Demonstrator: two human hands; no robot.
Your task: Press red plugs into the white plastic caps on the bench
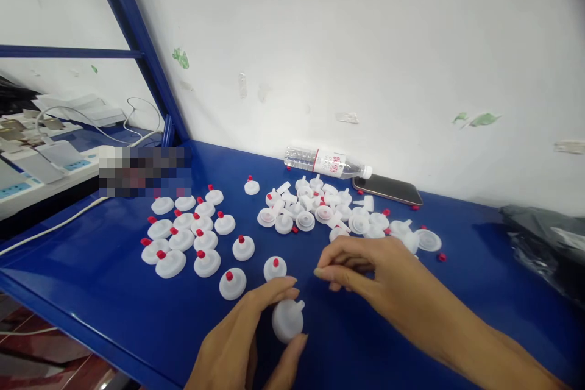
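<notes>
My left hand is closed on a white plastic nozzle cap, its bare spout pointing up and right. To the right, my right hand hovers over the blue table in a pinch; whatever lies between its fingertips, if anything, is hidden. Just beyond the left fingertips stands a white nozzle cap with a red tip. More red-tipped caps stand in a group on the left. Past my right hand lies a heap of loose white nozzle caps, with small red tips scattered around it.
A clear plastic bottle lies against the wall beside a dark phone. A black plastic bag sits at the right edge. Power strips and white cables are at the left. The table's front edge runs across the lower left.
</notes>
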